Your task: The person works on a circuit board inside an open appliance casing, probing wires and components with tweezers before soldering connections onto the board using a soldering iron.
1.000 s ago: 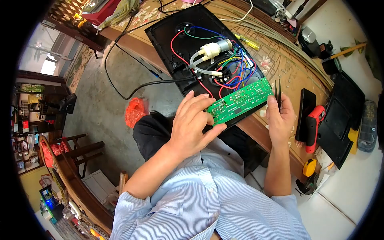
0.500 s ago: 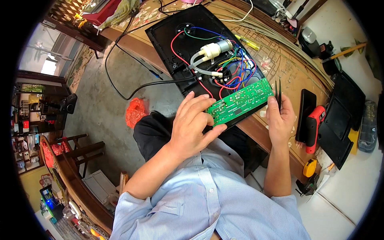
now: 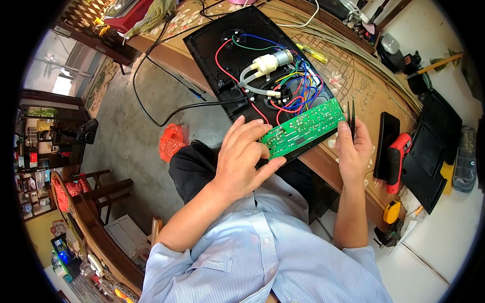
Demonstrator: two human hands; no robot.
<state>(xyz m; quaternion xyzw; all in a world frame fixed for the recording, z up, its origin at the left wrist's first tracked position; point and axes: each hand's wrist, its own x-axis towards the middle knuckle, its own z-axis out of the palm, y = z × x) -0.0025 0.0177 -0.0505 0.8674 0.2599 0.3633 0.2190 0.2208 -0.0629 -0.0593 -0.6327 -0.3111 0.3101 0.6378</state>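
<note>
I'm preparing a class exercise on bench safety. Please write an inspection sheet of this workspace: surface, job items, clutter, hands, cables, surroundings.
Surface: tabletop, patterned, small bits scattered on it.
Job's things: green circuit board at the near end of a black panel, which carries a pale pump-like unit.
Clutter: yellow screwdriver beside the panel; dark phone-like slab and red-and-black tool to the right.
Left hand: grips the board's left end.
Right hand: holds dark tweezers by the board's right end; contact with the board unclear.
Cables: coloured wires bunched on the panel; black cable loops out past the table's edge.
Surroundings: grey floor with a red plastic bag.
Other people: nothing seen.
</note>
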